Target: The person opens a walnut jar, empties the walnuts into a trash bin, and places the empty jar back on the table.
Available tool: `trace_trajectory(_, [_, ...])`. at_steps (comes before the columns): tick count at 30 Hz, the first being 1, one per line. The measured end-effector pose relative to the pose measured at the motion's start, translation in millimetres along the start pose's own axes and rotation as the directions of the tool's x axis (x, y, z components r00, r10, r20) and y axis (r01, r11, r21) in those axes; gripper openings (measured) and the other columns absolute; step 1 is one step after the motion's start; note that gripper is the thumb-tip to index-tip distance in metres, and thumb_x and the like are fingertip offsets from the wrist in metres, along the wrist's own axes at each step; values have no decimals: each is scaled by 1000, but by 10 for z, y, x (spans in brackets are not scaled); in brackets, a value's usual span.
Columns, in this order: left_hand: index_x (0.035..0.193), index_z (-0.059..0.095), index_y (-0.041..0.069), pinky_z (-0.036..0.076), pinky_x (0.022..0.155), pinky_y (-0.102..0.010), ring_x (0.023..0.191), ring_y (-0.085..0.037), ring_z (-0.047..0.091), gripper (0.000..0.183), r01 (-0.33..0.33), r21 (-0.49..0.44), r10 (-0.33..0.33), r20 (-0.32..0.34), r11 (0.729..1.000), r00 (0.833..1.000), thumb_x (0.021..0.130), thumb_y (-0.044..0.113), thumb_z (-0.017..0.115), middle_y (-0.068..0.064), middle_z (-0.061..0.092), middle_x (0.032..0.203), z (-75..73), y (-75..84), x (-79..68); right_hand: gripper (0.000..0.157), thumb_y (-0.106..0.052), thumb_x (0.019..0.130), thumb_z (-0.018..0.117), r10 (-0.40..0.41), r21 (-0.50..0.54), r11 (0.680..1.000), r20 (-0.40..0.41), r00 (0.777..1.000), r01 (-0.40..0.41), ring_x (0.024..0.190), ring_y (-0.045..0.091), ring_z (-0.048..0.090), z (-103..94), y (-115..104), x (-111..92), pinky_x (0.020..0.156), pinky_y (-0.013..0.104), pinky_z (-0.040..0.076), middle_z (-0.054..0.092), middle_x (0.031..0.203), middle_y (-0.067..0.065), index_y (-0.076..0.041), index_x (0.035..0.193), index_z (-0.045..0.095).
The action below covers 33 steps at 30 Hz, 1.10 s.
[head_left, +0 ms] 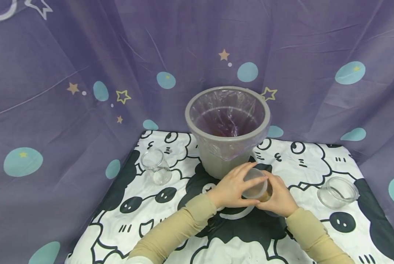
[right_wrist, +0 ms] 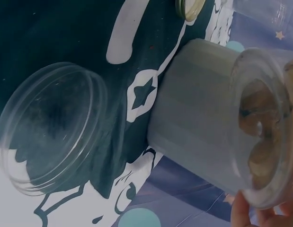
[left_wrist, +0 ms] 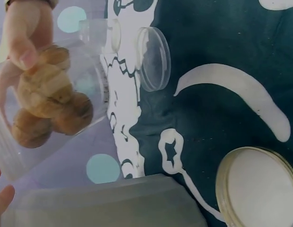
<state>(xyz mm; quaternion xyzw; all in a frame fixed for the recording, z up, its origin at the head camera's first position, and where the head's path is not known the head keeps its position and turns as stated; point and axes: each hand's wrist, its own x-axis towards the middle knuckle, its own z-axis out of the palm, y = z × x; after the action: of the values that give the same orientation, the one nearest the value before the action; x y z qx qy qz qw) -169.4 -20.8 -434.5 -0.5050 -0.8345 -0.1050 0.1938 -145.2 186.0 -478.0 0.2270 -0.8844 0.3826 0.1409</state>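
Both hands hold a clear plastic jar (head_left: 254,189) in front of the bin, tilted on its side. My left hand (head_left: 233,186) has its fingers spread around the near left side of the jar. From the other side, my right hand (head_left: 279,194) grips it with curled fingers and thumb. Several round brown, walnut-like pieces (left_wrist: 47,90) show through the jar's wall in the left wrist view. Below the hands lies a round clear lid (right_wrist: 51,127). A gold-rimmed lid (left_wrist: 260,189), white inside, rests on the cloth, mostly hidden behind the left hand in the head view.
A grey bin (head_left: 228,146) lined with a clear bag stands right behind the hands. One clear jar (head_left: 155,167) is at the table's left, another clear jar (head_left: 338,192) at its right. Black-and-white cartoon cloth (head_left: 236,253) covers the table; a purple curtain (head_left: 197,36) hangs behind.
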Motion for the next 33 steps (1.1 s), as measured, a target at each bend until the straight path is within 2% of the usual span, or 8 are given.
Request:
trace_trajectory(9, [143, 43, 24, 38, 108, -36, 132, -28, 39, 76, 22, 41, -22, 0, 999, 1000, 80, 62, 64, -19, 35, 145, 83, -29, -17, 91, -15, 52, 89, 62, -27, 998, 26, 998, -62, 100, 31, 50, 16, -109, 20, 76, 48, 47, 57, 113, 17, -6, 131, 45])
trace_trajectory(19, [140, 47, 23, 43, 103, -32, 124, -26, 47, 78, -21, 68, 23, -27, 997, 999, 76, 64, 65, -16, 44, 136, 134, -60, -20, 90, -16, 54, 88, 153, -29, 988, 70, 986, -151, 98, 34, 51, 24, -159, 12, 74, 49, 50, 54, 111, 21, -5, 131, 44])
trace_trajectory(25, [138, 50, 23, 45, 100, -32, 120, -25, 49, 75, -27, 82, 31, -47, 996, 998, 76, 63, 66, -15, 47, 132, 135, -68, -26, 89, -15, 55, 88, 139, -9, 990, 65, 988, -139, 94, 31, 51, 46, -136, 5, 71, 44, 50, 55, 109, 20, -6, 131, 44])
trace_trajectory(29, [134, 55, 21, 45, 100, -32, 115, -25, 52, 68, -39, 106, 50, -99, 994, 994, 78, 59, 66, -16, 50, 127, 158, -85, -21, 87, -18, 55, 88, 108, -12, 994, 40, 993, -107, 91, 29, 52, 80, -124, 11, 70, 42, 49, 58, 108, 18, -4, 130, 46])
trace_trajectory(33, [128, 59, 19, 45, 99, -32, 109, -25, 54, 61, -45, 121, 63, -148, 992, 987, 79, 55, 67, -16, 52, 121, 187, -97, 1, 87, -19, 54, 88, 105, -10, 994, 23, 994, -105, 93, 30, 52, 96, -137, 14, 74, 45, 47, 60, 111, 18, -1, 129, 48])
